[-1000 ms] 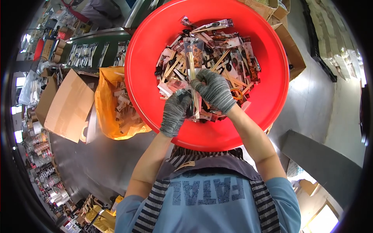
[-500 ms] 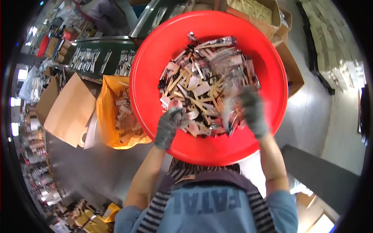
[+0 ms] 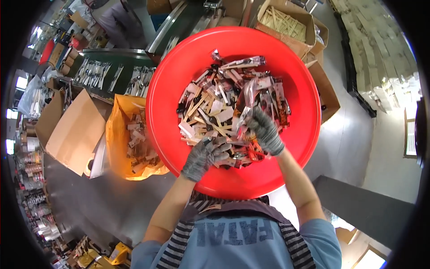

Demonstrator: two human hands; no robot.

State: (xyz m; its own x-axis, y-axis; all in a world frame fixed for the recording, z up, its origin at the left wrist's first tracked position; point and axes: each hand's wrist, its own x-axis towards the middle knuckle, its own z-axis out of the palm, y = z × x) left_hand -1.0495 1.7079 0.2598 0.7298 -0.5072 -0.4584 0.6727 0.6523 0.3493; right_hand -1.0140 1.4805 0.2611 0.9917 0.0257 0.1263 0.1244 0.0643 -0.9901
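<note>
A large round red tub [image 3: 165, 103] holds a heap of small clear-wrapped packets, pale wooden sticks [image 3: 195, 106], white paper pieces and dark round-ended bits. Over its right half my right hand [image 3: 265, 133], in a grey glove, has its fingers closed on a crinkled clear plastic packet [image 3: 247, 96]. A red looped item [image 3: 255, 153] lies just below that hand. My left hand [image 3: 206, 157], gloved the same way, rests at the near left of the heap, palm partly up and fingers apart. Nothing shows in its grasp.
Left of the tub stands an orange bag [image 3: 118, 150] with wrapped packets inside, beside an open cardboard box [image 3: 76, 132]. Metal utensils lie on a green conveyor [image 3: 116, 62]. Behind the tub, a carton [image 3: 286, 24] holds wooden sticks. Pale stacked bundles [image 3: 376, 49] line the far right.
My left hand has let go of a small packet and spread its fingers. The right hand, blurred before, has moved left with the plastic packet. The whole view has shifted slightly.
</note>
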